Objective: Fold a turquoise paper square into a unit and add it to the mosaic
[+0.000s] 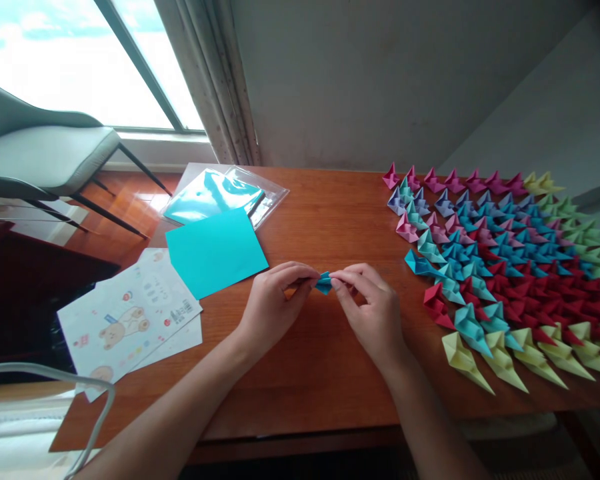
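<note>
Between my two hands, above the middle of the wooden table, is a small folded blue paper piece. My left hand pinches its left end between thumb and fingers. At its right end, the fingertips of my right hand close on it the same way. Much of the piece is covered by my fingers, so its full shape is hidden. Off to the right stand rows of folded paper boats in pink, purple, blue, red, green and yellow. The nearest to my right hand is a blue paper boat.
Flat blue paper lies left of my hands, before a clear plastic packet of blue sheets. White sheets with bear drawings overlap the table's left edge. A grey chair stands by the window; a white cable curves at lower left.
</note>
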Tool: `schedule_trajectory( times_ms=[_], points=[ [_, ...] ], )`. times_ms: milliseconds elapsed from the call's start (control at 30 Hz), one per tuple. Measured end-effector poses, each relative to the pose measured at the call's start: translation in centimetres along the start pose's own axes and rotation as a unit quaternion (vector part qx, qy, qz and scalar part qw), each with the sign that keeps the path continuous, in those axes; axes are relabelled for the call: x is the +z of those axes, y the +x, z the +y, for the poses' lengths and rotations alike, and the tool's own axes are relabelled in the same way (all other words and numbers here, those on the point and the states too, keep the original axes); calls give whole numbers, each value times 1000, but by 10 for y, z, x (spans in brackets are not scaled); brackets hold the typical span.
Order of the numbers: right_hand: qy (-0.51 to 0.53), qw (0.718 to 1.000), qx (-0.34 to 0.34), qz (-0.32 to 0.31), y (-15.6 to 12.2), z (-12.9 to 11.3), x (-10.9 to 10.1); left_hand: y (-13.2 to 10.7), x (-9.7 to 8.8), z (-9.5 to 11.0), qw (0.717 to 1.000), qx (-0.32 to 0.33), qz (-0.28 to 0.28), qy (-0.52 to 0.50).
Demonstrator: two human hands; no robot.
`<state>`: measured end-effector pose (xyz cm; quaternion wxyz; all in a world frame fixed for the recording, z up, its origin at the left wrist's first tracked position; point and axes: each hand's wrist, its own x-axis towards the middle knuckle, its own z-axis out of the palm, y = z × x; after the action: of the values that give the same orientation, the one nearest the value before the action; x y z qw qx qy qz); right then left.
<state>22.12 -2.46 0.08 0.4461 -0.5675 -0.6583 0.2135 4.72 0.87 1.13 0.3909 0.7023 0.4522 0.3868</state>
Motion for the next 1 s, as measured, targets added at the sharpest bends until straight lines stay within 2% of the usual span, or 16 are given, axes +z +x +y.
schedule_trajectory(
  times_ms=[133,233,333,433,533,600,833,1000],
  points=[
    [-10,1000,-15,-21,0,0,0,-1,0,-3,1000,-2,17,-3],
    [-20,999,-23,-23,-1,2,0,-1,0,-4,1000,7,4,3],
    [-32,999,-26,-20,-2,4,1,-2,-1,-6,996,40,-5,82],
    [-48,998,-36,-27,-3,6,3,-2,-1,-8,974,98,11,202],
    [-66,995,-59,-36,-3,7,4,-4,0,-10,965,131,-4,228],
    [-70,995,-64,-40,-3,8,5,-5,0,-11,970,125,-17,208],
    [-53,997,-48,-35,-1,7,1,-3,-2,-7,985,73,-3,158],
    [-55,998,-15,-4,0,4,-3,0,-6,-6,993,37,36,107]
  ],
)
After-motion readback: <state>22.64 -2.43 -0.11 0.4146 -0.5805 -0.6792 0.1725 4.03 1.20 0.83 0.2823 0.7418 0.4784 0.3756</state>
